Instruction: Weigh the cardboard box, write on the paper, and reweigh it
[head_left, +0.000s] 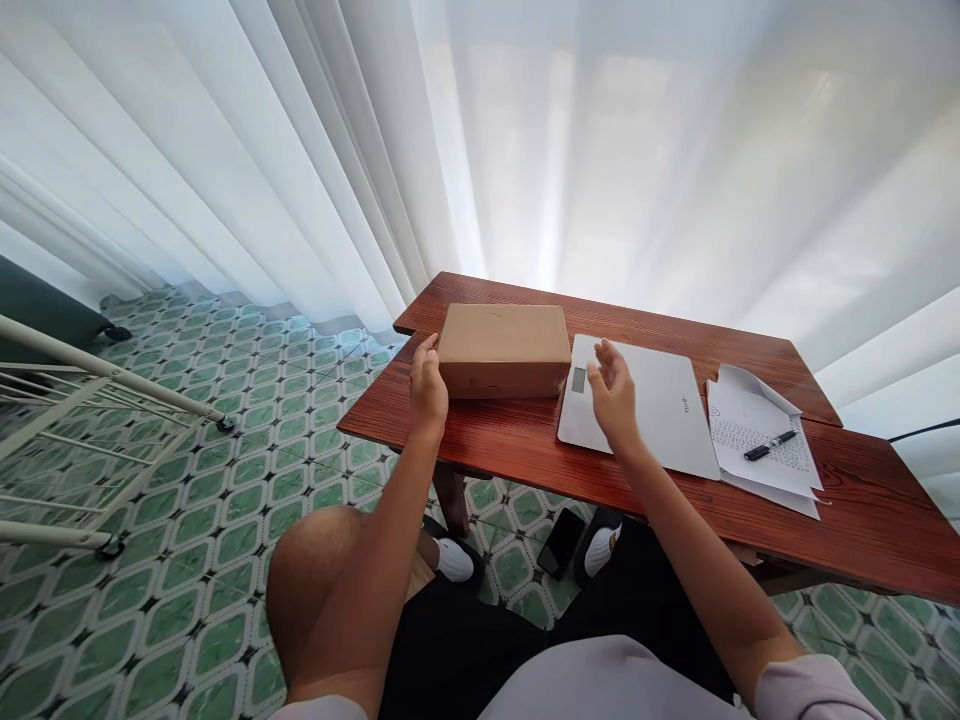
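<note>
A closed brown cardboard box (pixel 506 338) lies on the left part of the wooden table. At its left side is my left hand (pixel 429 385), open with the palm toward the box; it appears to touch that side. My right hand (pixel 615 395) is open too, fingers extended and palm turned toward the box, with a gap between them. It hovers over a flat silver-white scale (pixel 667 400) with a small grey display (pixel 578 380) near its left edge. Nothing is in my right hand.
Sheets of written paper (pixel 757 410) with a black pen (pixel 769 446) on top lie right of the scale on the reddish table (pixel 862 500). A phone (pixel 561 543) rests on the tiled floor between my feet. A wheeled white rack (pixel 112 420) stands left; white curtains (pixel 585 150) hang behind.
</note>
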